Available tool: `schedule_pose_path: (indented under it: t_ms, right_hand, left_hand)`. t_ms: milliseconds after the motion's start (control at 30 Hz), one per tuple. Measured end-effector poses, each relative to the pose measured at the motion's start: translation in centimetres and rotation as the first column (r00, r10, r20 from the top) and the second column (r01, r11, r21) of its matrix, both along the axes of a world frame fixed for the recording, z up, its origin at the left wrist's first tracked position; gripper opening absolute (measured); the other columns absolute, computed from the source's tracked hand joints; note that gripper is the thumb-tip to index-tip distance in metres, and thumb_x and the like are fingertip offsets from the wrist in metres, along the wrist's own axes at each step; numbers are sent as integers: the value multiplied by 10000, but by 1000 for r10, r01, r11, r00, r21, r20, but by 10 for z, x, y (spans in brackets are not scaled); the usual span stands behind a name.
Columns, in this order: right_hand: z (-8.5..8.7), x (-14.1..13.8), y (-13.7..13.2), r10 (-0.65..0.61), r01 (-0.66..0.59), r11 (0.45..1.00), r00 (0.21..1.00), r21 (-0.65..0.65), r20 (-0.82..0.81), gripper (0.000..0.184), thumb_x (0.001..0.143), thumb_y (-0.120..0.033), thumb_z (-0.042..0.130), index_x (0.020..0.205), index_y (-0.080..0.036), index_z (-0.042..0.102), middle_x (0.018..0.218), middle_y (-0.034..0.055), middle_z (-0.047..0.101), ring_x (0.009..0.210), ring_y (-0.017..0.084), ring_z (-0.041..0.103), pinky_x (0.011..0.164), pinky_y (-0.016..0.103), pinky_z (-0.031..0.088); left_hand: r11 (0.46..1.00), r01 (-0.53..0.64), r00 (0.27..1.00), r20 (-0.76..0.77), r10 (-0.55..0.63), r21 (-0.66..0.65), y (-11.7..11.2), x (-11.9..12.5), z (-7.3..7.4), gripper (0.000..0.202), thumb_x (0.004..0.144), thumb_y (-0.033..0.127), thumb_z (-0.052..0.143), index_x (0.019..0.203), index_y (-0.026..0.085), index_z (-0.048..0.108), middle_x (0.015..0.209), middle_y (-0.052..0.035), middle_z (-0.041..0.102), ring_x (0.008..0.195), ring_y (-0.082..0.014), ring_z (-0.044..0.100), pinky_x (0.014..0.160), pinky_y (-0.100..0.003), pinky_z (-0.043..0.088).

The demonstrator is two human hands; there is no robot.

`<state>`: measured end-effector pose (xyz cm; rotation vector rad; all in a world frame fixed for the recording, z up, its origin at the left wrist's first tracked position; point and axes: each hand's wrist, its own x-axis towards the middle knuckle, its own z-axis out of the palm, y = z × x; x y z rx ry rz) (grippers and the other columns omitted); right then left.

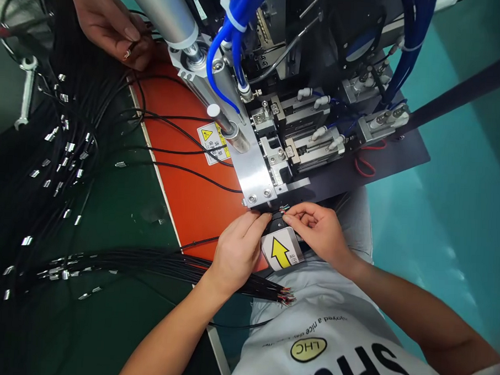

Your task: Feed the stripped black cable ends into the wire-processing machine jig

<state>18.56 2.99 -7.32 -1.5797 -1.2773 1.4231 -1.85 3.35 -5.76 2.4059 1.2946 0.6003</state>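
Observation:
At the front edge of the machine (250, 182), my left hand (238, 246) pinches a black cable (201, 243), which runs off to the left over the orange mat. My right hand (321, 230) is closed in a pinch on the thin coloured wire ends (283, 209) of that cable, just right of the left fingertips. Both hands are close together above a plate with a yellow arrow (281, 254). Below my left forearm, a bundle of black cables (266, 286) lies across my lap, its stripped red and white wire ends showing.
A co-worker's hand (116, 29) holds a small cable end at the upper left. Many black cables with metal-tipped ends (71, 146) cover the green table (146, 293). A wrench (27, 92) lies far left. The machine carries cylinders and blue air hoses (234, 21). Several cables cross the orange mat (175, 195).

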Motion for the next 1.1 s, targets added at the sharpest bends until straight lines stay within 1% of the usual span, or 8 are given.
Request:
schedule_pose_path:
  t_ms: [67,133,233,300,400,567,800,1100]
  right_hand:
    - [9,0,5,24,-64,981,977,182,212,131,916,-287,623,880,-190,703,756,18,654,617,130,551,619,285,437]
    - [16,2,10,50,-198,923,912,331,407,148,937,-230,578,865,-186,700,754,17,653,631,130,545,665,301,421]
    - [21,6,17,77,-325,860,845,393,529,171,952,-216,547,857,-184,686,739,13,650,626,130,533,682,316,397]
    - [19,9,21,119,-291,903,876,315,468,159,949,-231,553,852,-190,672,751,12,652,636,132,546,662,305,402]
    - [10,11,25,159,-189,974,963,122,219,122,930,-275,587,864,-200,656,767,11,659,661,141,578,611,278,421]
    - [-6,13,26,125,-127,991,989,-29,-80,178,908,-361,630,866,-189,646,753,9,639,640,135,561,576,265,439]
    - [-11,17,19,9,-17,999,988,-49,-156,205,912,-378,622,1023,-210,659,818,0,597,615,116,545,534,248,441]
    - [-6,6,29,17,-50,990,970,-132,-244,259,902,-447,633,888,-188,631,771,1,628,568,107,535,526,250,440]
  left_hand:
    - [1000,-1,1000,4,1,6,0,0,-1,341,928,55,483,1243,158,562,1058,-124,656,978,-213,639,836,-320,560]
    - [1000,0,1000,7,0,3,0,0,-1,349,928,54,479,1250,163,557,1056,-125,657,967,-212,638,827,-323,560]
    - [1000,0,1000,8,0,-1,0,1,0,350,933,59,470,1257,162,553,1044,-125,658,943,-205,635,807,-319,558]
    - [1000,-2,1000,7,2,-2,0,1,1,350,934,60,467,1257,162,554,1038,-124,654,934,-202,633,803,-316,555]
    - [1000,-6,1000,11,6,-9,0,1,1,348,928,50,475,1249,155,559,1032,-122,649,940,-202,631,804,-314,552]
    - [999,-23,999,45,25,-41,0,1,2,331,919,44,496,1218,166,573,1039,-113,642,966,-198,621,832,-312,542]
    - [985,-144,985,-85,152,92,-8,1,9,283,900,75,556,1154,180,626,990,-113,633,955,-234,574,837,-387,514]
    - [990,-143,990,-13,144,18,-22,-6,4,412,907,37,519,1298,162,543,1170,-157,627,1093,-255,584,941,-422,507]
